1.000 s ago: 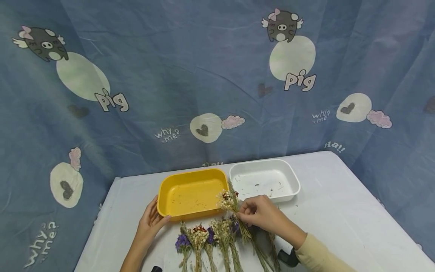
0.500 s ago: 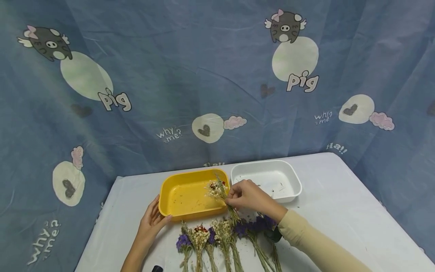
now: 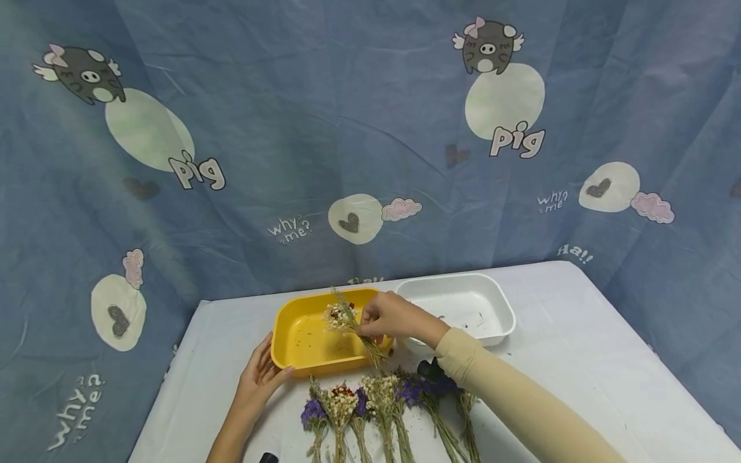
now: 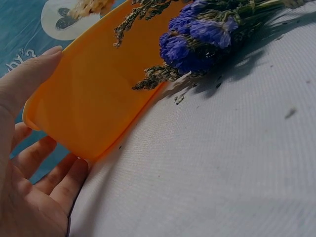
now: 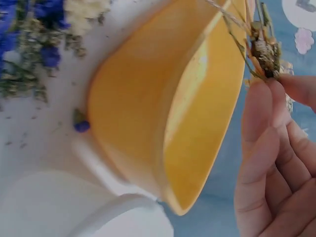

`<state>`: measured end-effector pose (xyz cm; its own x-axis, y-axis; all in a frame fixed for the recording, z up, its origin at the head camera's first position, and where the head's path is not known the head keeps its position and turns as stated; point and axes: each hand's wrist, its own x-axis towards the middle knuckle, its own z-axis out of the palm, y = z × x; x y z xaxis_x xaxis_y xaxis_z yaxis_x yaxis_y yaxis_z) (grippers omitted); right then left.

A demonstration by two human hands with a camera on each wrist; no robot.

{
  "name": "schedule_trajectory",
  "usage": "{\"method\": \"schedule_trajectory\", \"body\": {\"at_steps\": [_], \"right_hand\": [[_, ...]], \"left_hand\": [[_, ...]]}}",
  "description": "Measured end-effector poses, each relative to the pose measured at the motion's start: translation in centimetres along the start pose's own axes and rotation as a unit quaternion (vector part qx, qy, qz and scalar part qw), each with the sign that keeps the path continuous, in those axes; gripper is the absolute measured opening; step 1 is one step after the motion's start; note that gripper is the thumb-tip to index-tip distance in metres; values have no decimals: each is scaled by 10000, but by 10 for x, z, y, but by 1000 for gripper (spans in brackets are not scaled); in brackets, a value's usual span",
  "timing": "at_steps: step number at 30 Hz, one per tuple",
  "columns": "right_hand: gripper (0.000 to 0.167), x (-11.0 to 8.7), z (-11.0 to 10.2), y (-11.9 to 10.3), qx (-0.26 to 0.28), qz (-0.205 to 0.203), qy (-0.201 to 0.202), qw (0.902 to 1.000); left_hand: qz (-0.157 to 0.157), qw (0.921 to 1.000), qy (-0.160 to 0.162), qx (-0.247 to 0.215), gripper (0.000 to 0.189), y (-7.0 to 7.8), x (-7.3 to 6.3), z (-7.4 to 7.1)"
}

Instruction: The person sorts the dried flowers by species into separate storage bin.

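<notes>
My right hand point(image 3: 393, 315) pinches a small dried flower bunch point(image 3: 343, 316) between thumb and fingertips, over the right part of the yellow tray point(image 3: 321, 368). Cream and red blooms point up and left; the stems slant down toward the near rim. In the right wrist view, the bunch's stems point(image 5: 265, 52) stick out above my fingertips, with the other fingers curled loosely below. My left hand point(image 3: 256, 378) holds the tray's near left corner. The left wrist view has its thumb on the rim and its fingers point(image 4: 71, 182) against the end wall.
Several dried bunches point(image 3: 341, 411), purple, cream and red, lie in a row in front of the tray. A white tray point(image 3: 498, 331) with plant bits stands to the right. A dark object point(image 3: 268, 458) shows at the front edge. A patterned blue cloth point(image 3: 370, 154) hangs behind.
My right hand has carried the flower bunch left and slightly back, from beside the row to over the yellow tray. My left hand has stayed on the tray's corner.
</notes>
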<state>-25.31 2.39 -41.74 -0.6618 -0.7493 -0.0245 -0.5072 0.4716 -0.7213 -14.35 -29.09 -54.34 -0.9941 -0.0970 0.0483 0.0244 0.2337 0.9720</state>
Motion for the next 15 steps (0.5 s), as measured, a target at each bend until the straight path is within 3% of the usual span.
{"method": "schedule_trajectory", "body": {"at_steps": [7, 15], "right_hand": [[29, 23, 0, -6, -517, 72, -357, 9980], [28, 46, 4, -5, -503, 429, -666, 9956]], "left_hand": [[-30, 9999, 90, 42, 89, 2, 0, 1], [-163, 9998, 104, 82, 90, 3, 0, 1]]}}
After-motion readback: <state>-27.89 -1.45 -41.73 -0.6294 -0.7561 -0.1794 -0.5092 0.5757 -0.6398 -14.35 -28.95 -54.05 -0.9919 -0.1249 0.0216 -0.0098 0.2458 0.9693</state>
